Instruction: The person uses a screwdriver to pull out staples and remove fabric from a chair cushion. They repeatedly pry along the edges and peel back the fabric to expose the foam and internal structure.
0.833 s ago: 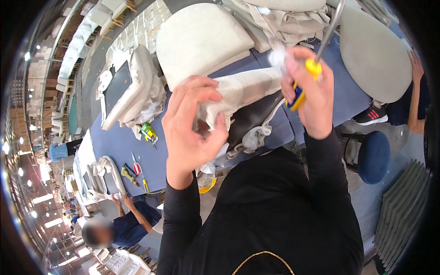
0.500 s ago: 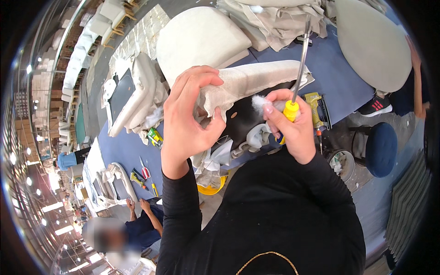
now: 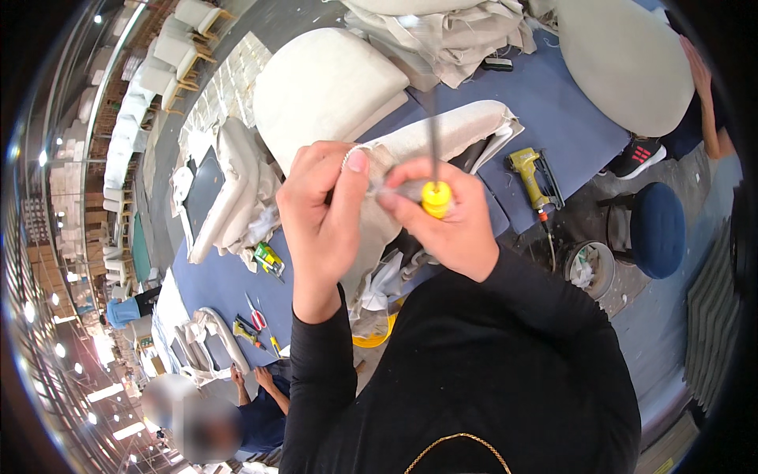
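A beige upholstered piece with a dark underside lies on the blue-covered table before me. My left hand is closed on the edge of its fabric cover, thumb and fingers pinched together at the corded rim. Close beside it, my right hand grips a screwdriver by its yellow handle, the metal shaft pointing up and blurred by motion. The right thumb and forefinger meet at a white tuft of stuffing against the fabric, partly hidden by the fingers.
A yellow staple gun lies on the table to the right. Cream cushions and folded fabric lie beyond. A scrap bucket and blue stool stand right. Co-workers' hands show at lower left and far right.
My right hand has moved left with the screwdriver and stuffing, up to my left hand. The left hand has changed from a wide grasp to a pinch on the fabric edge.
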The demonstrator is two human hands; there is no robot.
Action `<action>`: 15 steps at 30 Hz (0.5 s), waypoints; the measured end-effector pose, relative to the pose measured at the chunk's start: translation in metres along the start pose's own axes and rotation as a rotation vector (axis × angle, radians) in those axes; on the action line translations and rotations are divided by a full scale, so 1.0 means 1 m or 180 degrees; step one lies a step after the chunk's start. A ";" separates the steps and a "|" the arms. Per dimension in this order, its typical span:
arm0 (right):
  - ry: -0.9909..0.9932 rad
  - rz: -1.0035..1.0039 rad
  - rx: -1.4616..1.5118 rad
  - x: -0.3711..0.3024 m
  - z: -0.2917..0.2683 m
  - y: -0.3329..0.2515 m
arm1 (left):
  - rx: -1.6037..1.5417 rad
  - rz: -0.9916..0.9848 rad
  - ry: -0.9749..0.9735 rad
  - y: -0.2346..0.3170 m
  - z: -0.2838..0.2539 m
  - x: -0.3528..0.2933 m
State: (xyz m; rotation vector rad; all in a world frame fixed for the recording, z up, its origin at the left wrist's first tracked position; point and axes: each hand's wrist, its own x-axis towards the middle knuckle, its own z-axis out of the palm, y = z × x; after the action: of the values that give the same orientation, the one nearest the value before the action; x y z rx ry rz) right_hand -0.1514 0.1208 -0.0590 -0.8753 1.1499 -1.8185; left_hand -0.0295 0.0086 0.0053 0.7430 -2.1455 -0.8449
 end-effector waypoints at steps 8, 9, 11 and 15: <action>-0.0684 0.0363 -0.0242 -0.007 -0.034 -0.024 | 0.0157 -0.0005 0.0460 -0.015 -0.021 -0.019; -0.0744 0.0501 -0.0361 -0.015 -0.043 -0.030 | 0.0120 -0.0164 0.0553 -0.018 -0.026 -0.023; -0.0796 0.0313 -0.1327 -0.031 -0.057 -0.036 | 0.0072 -0.0478 0.0739 -0.020 -0.037 -0.032; -0.0904 -0.0494 -0.2241 -0.052 -0.066 -0.020 | 0.0000 -0.0492 0.0953 -0.029 -0.047 -0.045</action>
State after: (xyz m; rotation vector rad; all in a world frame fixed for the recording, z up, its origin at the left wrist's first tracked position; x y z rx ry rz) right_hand -0.1898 0.1975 -0.0708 -1.6007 1.5879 -1.3322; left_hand 0.0405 0.0063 -0.0089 0.9799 -1.8405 -0.7586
